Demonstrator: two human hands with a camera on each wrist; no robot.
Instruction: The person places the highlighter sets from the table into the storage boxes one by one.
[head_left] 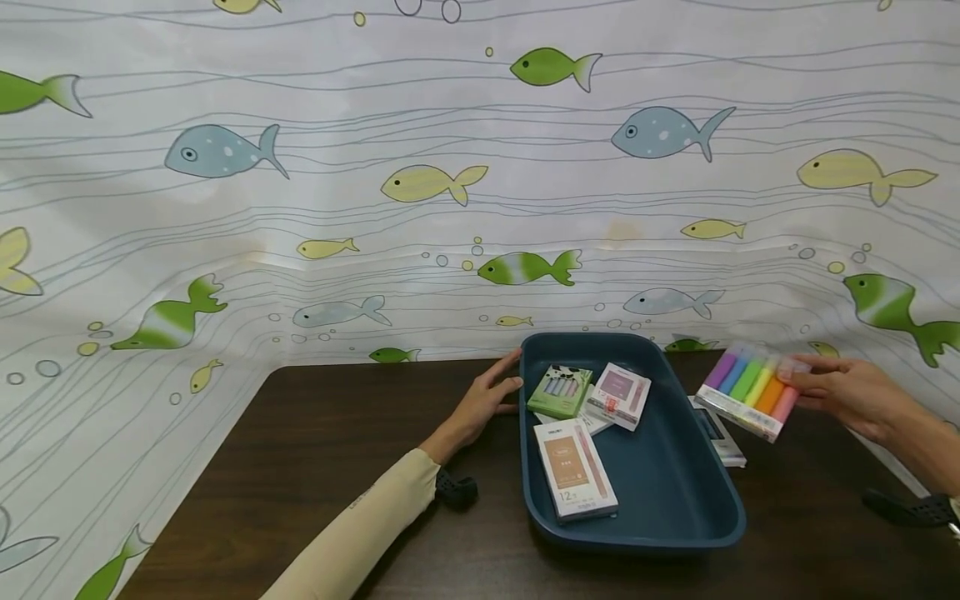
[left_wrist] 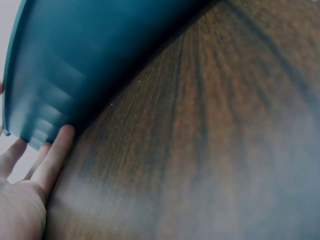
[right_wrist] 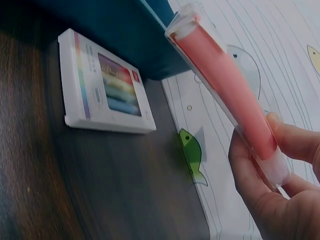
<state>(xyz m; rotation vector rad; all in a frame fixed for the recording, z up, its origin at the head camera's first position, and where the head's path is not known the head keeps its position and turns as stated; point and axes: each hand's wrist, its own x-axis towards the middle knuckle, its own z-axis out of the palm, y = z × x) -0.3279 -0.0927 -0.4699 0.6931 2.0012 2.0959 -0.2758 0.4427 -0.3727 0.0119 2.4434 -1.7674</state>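
Note:
My right hand (head_left: 862, 400) pinches a clear pack of thick coloured sticks (head_left: 750, 390), purple through pink, between thumb and fingers. The pack is raised and tilted just right of the blue bin (head_left: 675, 492). From the right wrist view, the end pink stick (right_wrist: 225, 85) faces the camera, with the thumb on one face and fingers behind. My left hand (head_left: 480, 404) has its fingers extended against the bin's left wall, low down in the left wrist view (left_wrist: 42, 165). Inside the bin lie a green box (head_left: 560, 392), a white box with a purple panel (head_left: 619, 396) and a longer white box (head_left: 576, 469).
A white box with a rainbow stripe and window (right_wrist: 107, 87) lies on the dark wooden table (head_left: 300, 467), partly under the raised pack in the head view. Another white item (head_left: 596, 422) shows beneath the boxes. A fish-patterned cloth (head_left: 450, 233) hangs behind the table.

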